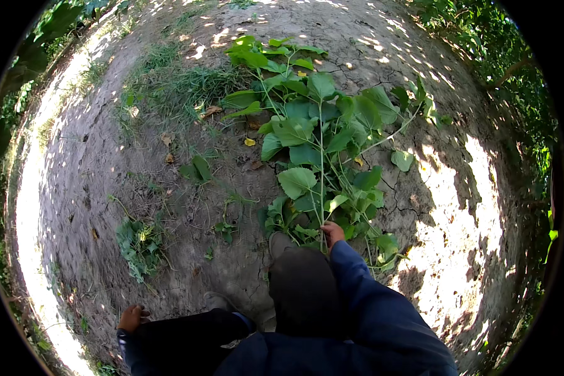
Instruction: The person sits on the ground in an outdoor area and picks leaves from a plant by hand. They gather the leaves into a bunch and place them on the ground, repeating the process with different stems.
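Note:
My right hand [332, 233] grips the pale, straight stem of a leafy cut branch [321, 141] near its lower end, just beyond my knee. Broad green toothed leaves spread from this stem and overlap a pile of other leafy branches [366, 181] on the ground. One branch with a bare pale stem [390, 137] sticks out to the right of the pile. Off at the lower left, my left hand [134, 317] hangs beside my other knee, with its fingers loosely bent and apart, and I see nothing in it.
Dry, cracked soil [244, 225] surrounds the pile. A wilted clump of leaves [140, 244] lies to the left, with grass tufts [188, 87] farther up. My shoe [279, 243] touches the pile's near edge. Green foliage [489, 42] borders the right side.

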`<state>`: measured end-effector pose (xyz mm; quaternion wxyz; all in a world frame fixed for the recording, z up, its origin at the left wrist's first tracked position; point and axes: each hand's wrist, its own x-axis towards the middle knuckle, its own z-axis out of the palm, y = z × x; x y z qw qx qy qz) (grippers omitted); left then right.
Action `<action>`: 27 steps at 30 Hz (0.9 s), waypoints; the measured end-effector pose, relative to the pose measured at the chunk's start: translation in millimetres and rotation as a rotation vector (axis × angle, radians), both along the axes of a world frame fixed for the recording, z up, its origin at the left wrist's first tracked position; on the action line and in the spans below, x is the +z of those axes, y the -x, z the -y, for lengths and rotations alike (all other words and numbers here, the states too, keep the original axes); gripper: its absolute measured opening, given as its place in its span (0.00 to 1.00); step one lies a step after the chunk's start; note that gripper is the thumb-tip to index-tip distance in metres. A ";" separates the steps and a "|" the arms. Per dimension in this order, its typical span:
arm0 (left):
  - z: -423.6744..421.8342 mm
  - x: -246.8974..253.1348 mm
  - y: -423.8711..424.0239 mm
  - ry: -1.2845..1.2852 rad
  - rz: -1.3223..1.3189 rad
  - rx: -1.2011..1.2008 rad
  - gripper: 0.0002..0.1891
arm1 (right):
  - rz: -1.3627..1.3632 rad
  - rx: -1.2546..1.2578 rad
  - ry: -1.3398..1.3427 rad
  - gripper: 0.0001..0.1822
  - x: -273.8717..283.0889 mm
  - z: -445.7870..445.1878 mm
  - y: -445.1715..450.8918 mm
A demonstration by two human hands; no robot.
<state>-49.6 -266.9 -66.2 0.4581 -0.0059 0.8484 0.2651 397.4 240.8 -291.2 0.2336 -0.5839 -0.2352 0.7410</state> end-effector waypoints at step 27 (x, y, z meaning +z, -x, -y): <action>-38.0 -12.2 -12.2 -0.417 -0.339 -0.101 0.15 | 0.091 -0.010 -0.869 0.15 355.2 -122.6 -77.3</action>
